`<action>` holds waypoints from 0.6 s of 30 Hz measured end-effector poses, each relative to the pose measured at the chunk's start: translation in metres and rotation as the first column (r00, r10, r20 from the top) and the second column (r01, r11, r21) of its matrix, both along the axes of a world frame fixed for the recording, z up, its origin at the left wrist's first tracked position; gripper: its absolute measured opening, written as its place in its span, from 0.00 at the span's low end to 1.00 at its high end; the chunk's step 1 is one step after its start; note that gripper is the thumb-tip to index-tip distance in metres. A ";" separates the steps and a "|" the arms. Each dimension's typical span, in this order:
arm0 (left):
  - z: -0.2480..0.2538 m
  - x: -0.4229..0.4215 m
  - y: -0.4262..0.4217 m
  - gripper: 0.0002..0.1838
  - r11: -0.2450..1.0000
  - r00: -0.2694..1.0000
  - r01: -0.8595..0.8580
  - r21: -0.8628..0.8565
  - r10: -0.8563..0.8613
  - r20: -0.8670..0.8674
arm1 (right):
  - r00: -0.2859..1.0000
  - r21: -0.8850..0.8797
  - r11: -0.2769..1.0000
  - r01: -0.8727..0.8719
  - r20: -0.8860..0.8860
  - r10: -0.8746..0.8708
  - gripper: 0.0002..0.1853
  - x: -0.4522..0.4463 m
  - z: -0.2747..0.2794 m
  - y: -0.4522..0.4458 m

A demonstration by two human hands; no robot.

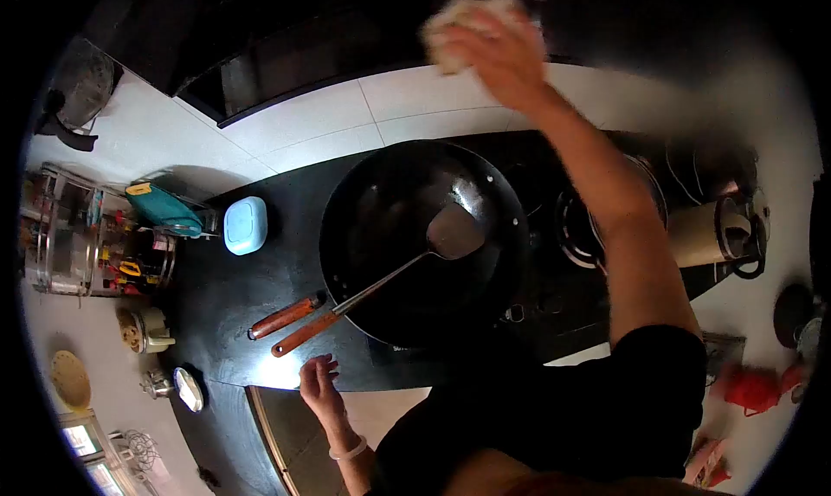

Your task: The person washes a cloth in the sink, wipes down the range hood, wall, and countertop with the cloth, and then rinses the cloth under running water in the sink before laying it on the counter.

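My right hand [504, 59] is raised and closed on a pale, crumpled cloth [446, 24], which lies against the dark hood [346, 41] above the stove; both are smeared by motion. Low at the counter's front edge, my left hand [321, 390] has loosely bent fingers and holds nothing. Nearest to it are the wooden end of a spatula [457, 231] and the wooden handle of a large black wok [407, 193]. The spatula rests in the wok with its handle across the rim.
A light blue box [246, 225] stands on the black counter [225, 301] left of the wok. Behind my right forearm is a second pot [658, 189]. A teal cutting board [163, 209] and a rack [74, 232] are at the far left. A white dish [188, 389] lies lower left.
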State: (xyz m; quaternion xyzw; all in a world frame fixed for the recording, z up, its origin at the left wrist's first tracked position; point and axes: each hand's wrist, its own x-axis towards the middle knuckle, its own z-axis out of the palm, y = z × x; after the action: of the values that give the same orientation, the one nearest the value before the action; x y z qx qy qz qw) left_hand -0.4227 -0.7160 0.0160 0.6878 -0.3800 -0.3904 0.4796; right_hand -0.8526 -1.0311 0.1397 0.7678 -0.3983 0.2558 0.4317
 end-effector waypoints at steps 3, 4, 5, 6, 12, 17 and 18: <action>-0.003 -0.001 0.005 0.09 1.000 1.000 -0.026 0.003 0.026 0.010 | 0.965 0.076 0.962 0.262 0.013 -0.264 0.13 -0.096 -0.003 0.018; -0.003 -0.001 0.007 0.09 1.000 0.999 -0.031 -0.002 0.031 0.017 | 0.975 0.074 0.974 0.213 0.047 -0.217 0.13 -0.104 0.006 0.030; -0.003 0.000 0.009 0.09 0.999 0.999 -0.036 -0.008 0.036 0.025 | 0.973 0.040 0.980 0.194 0.116 -0.197 0.13 -0.099 0.007 0.030; -0.007 0.002 0.012 0.08 0.999 0.998 -0.053 -0.012 0.053 0.015 | 0.967 0.010 0.984 0.177 0.183 -0.176 0.12 -0.092 0.006 0.030; -0.015 0.011 0.025 0.08 0.998 0.998 -0.061 0.008 0.061 -0.021 | 0.978 0.160 0.983 -0.087 0.201 0.054 0.18 0.071 0.009 -0.007; 0.001 0.014 0.020 0.08 0.996 0.996 -0.092 -0.010 0.092 0.009 | 0.971 0.125 0.965 -0.232 0.090 0.222 0.21 0.238 0.003 -0.058; 0.001 0.018 0.024 0.08 0.995 0.995 -0.102 -0.009 0.102 0.018 | 0.983 0.056 0.984 -0.167 0.083 0.162 0.21 0.255 0.008 -0.063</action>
State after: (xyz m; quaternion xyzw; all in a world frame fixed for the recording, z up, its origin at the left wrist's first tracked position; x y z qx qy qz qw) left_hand -0.4046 -0.6925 0.0170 0.7080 -0.3503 -0.3574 0.4983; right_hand -0.5974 -1.0940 0.1476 0.8008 -0.3576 0.3078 0.3690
